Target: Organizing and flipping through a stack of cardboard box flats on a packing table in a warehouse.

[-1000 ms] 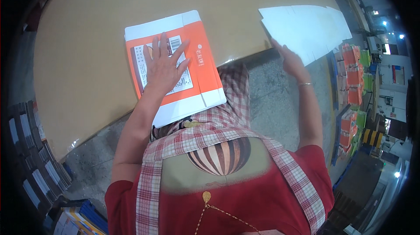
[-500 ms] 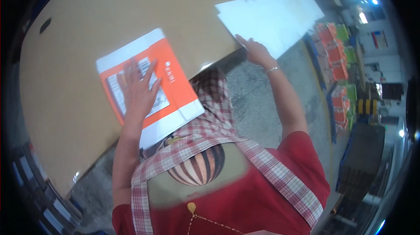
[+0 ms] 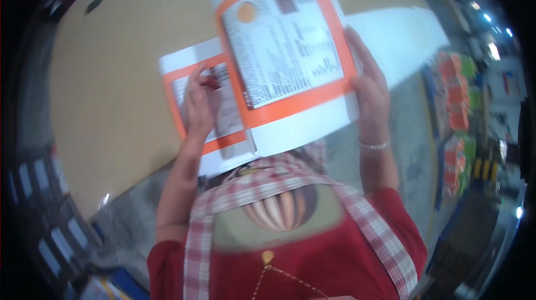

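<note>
Held up by its right edge, a bowed white-and-orange cardboard sheet [image 3: 283,46] with a large printed panel is in my right hand [image 3: 371,90]. My fingers are closed along that edge, partly hidden behind the sheet. Under its left side lies another white-and-orange piece [image 3: 174,69], flat at the table's near edge and partly covered. My left hand [image 3: 199,104] is over this lower piece, its fingers loosely bent and apart, gripping nothing that I can see. Beyond my right hand, a plain white sheet [image 3: 405,37] lies at the table's right edge.
The tan table [image 3: 111,104] spreads ahead and to the left, with a small dark object [image 3: 94,4] on its far left. Stacked orange and green pieces [image 3: 451,107] stand at the right. Grey stacked goods [image 3: 36,182] are at the lower left.
My right hand has left the plain white sheet and now holds up a white-and-orange cardboard sheet. My left hand stays over the lower piece, its fingers now more bent.
</note>
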Motion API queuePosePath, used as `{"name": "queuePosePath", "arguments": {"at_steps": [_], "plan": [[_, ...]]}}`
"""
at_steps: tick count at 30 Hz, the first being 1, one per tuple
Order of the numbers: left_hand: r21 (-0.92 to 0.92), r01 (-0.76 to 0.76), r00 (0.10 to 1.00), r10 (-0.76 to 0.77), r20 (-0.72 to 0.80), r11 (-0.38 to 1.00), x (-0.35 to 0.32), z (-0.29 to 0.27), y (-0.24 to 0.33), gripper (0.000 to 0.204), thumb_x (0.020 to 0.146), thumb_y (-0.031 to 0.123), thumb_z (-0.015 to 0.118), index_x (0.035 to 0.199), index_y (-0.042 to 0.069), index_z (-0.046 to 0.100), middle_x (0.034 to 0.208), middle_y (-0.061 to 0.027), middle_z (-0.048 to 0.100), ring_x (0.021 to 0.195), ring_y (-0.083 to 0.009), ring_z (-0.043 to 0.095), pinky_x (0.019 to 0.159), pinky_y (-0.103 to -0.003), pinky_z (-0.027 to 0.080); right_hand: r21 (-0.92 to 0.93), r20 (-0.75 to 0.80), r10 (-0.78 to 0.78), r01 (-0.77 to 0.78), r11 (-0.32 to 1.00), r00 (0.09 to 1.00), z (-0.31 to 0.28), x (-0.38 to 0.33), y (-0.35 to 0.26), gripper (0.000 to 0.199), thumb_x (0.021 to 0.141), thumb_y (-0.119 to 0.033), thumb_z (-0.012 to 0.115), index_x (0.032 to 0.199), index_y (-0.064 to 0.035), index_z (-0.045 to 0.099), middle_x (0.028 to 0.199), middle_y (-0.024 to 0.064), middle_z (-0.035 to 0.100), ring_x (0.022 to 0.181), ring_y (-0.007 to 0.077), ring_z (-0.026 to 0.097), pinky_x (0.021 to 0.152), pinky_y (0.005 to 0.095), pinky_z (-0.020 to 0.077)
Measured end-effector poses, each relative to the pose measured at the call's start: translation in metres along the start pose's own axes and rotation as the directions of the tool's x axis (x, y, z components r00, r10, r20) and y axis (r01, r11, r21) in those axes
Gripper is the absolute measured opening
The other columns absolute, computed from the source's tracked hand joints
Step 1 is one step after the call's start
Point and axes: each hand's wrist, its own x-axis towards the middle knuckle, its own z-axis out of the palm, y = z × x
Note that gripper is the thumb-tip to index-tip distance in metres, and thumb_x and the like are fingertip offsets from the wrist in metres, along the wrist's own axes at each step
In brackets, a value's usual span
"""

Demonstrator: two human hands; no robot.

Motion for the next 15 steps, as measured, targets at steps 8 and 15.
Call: {"name": "queuePosePath", "arguments": {"at_steps": [8,15], "plan": [[-0.094,0.235,0.960,-0.216,0.175,0.967,0.021,-0.022,0.009,0.048,0.097,0.023,0.057,0.136,-0.001,0.043,0.117,-0.0117,0.063,0.102,-0.0145,0.062,0.089,-0.030,0.050,-0.384,0.174,0.164,-0.086,0.919,0.971,0.033,-0.027,0.081,0.072,0.081,0.002,0.041,0.151,-0.0002,0.025,0.145,0.0174,0.045,0.097,0.0104,0.059,0.075,0.0212,0.0477],[0.464,0.146,0.989,-0.129,-0.069,0.874,0.010,-0.004,0.030,0.057,0.090,0.011,0.063,0.139,0.001,0.037,0.123,-0.0195,0.060,0.117,-0.0267,0.058,0.096,-0.039,0.048,-0.513,0.059,0.453,-0.363,0.778,0.889,0.036,-0.031,0.090,0.069,0.090,-0.010,0.055,0.152,-0.0040,0.023,0.078,0.0124,0.070,0.059,0.0105,0.063,0.049,0.0282,0.0508]]}}
